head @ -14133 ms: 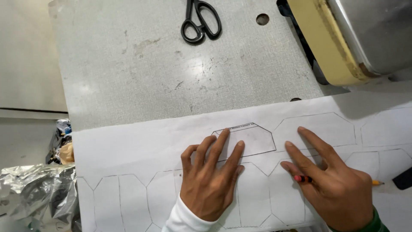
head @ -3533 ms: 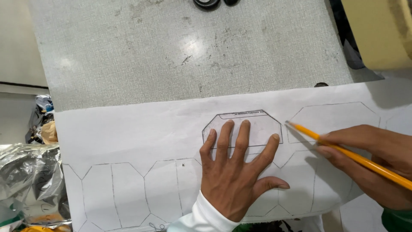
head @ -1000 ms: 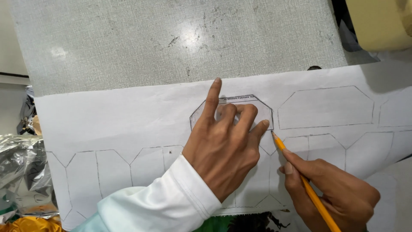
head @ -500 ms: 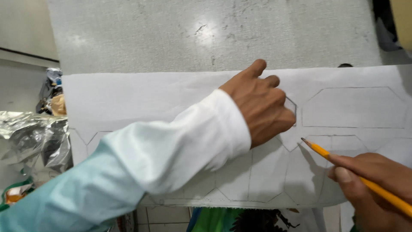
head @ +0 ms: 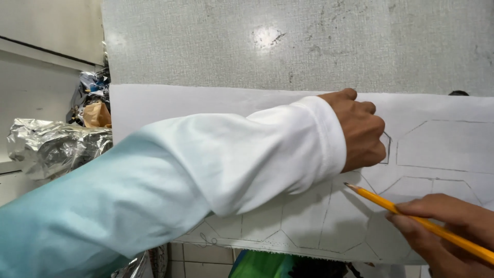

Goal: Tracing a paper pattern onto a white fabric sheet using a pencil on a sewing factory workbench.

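White paper [head: 442, 116] under left hand [head: 360, 128]; right hand's [head: 453, 226] fingers pinch pencil [head: 411, 219].

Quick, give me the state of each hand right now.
Left hand: fingers curled, pressing down on the white paper sheet; whether it holds anything cannot be told.
Right hand: closed on a yellow pencil.
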